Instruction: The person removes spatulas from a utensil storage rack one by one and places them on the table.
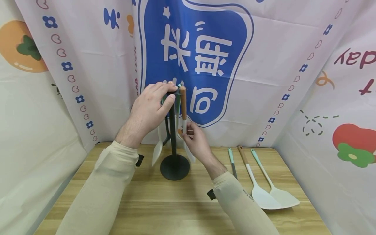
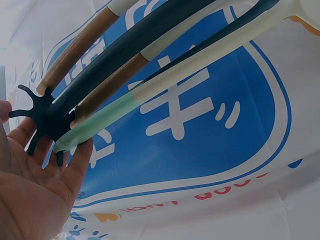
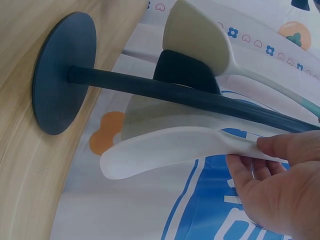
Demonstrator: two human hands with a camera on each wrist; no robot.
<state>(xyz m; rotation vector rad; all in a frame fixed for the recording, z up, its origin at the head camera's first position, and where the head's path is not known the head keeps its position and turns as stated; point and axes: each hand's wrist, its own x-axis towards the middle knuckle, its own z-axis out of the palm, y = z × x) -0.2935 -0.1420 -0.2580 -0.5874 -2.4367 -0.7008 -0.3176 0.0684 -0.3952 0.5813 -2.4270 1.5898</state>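
Observation:
A dark utensil rack with a round base and hooks at its top stands upright on the table. My left hand holds the rack's top, fingers spread over the hooks. Lower on the right side, my right hand pinches the white neck of a brown-handled white turner; its handle reaches up beside the hooks. Around the pole hang other utensils, among them a mint-handled cream turner and one with a dark blade. The hands partly hide the rack's top in the head view.
On the wooden table at the right lie a mint-handled utensil with a dark neck, a brown-handled white turner and a mint-handled cream turner. My right sleeve covers part of them. Printed cloth hangs close behind the rack.

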